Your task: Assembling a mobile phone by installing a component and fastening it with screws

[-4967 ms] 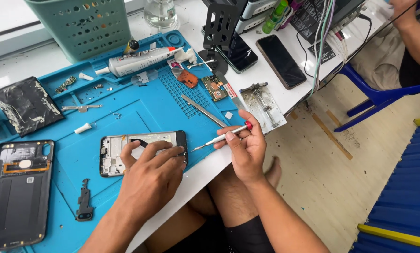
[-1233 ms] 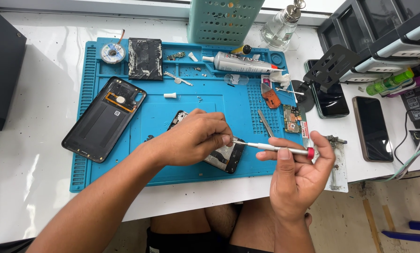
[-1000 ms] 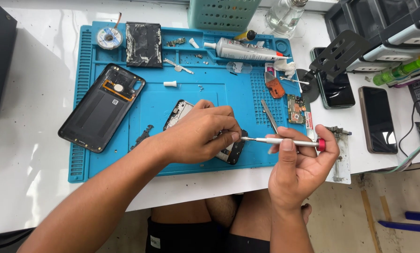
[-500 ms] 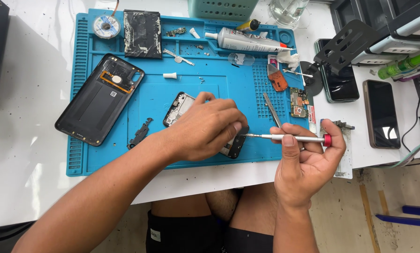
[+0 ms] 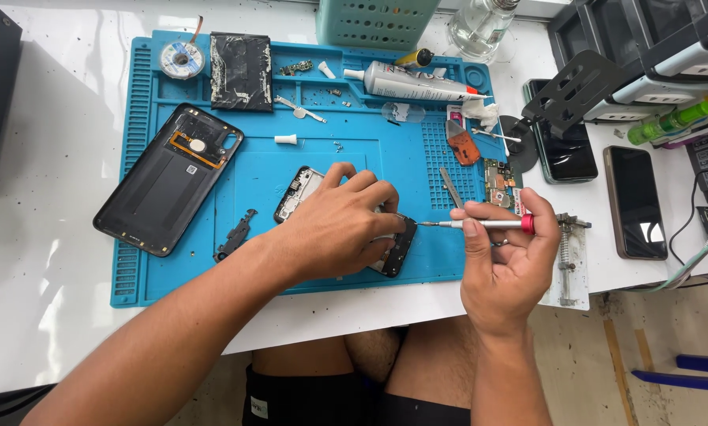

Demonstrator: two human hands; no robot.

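An opened phone (image 5: 346, 221) lies at the centre of the work mat (image 5: 133, 260), under the left hand (image 5: 342, 229); the right hand (image 5: 508, 264), to its right, holds a screwdriver (image 5: 480, 225) pointing left at the phone's edge. A back cover (image 5: 168, 177) lies at left of the mat; a glue tube (image 5: 413, 81) lies along its upper edge; two phones (image 5: 634, 201) rest off the mat at right.

Hands: we count two, left hand (image 5: 340, 225) and right hand (image 5: 505, 264).
Screwdrivers: one (image 5: 480, 225).
Intact phones: two.
Glue tubes: one (image 5: 413, 81).
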